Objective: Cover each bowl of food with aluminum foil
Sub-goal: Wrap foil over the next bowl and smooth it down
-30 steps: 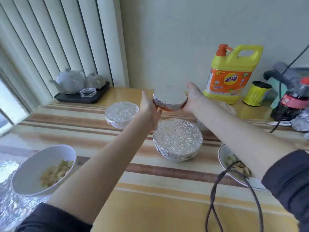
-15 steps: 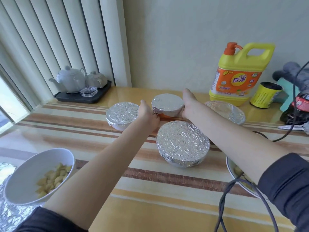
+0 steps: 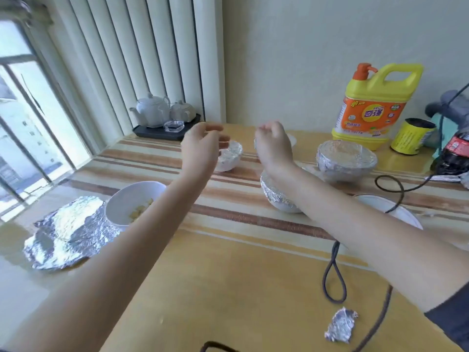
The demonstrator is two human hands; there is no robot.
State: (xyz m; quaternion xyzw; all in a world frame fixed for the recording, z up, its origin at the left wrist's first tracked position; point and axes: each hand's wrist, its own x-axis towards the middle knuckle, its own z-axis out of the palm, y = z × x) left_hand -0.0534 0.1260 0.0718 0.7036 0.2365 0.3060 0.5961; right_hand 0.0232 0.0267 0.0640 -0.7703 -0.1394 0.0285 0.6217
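**Small foil-topped bowl set down, both hands lifted clear**

Pictured from the head camera: left hand and right hand raised over the far middle of the desk, fingers relaxed and holding nothing. Held between both hands a second ago and lowered toward the desk half a second ago, the small wrapped bowl now almost wholly hidden behind the right hand, only a sliver of rim showing at that hand's 2 o'clock. Hands now apart from it and pulled back toward the body.

Three more covered bowls in view: one just past the left hand, one under the right forearm, and a larger one at 3 o'clock from the right hand, in front of the yellow detergent jug.

Work remaining, by the look of it: a white bowl at 8 o'clock with yellowish food uncovered, touching a loose sheet of foil lying flat at its 8 o'clock; a second open dish at 4 o'clock, partly hidden by the right arm and crossed by a black cable. Small crumpled foil scrap near the front edge. Likely next: sheet over the white bowl.
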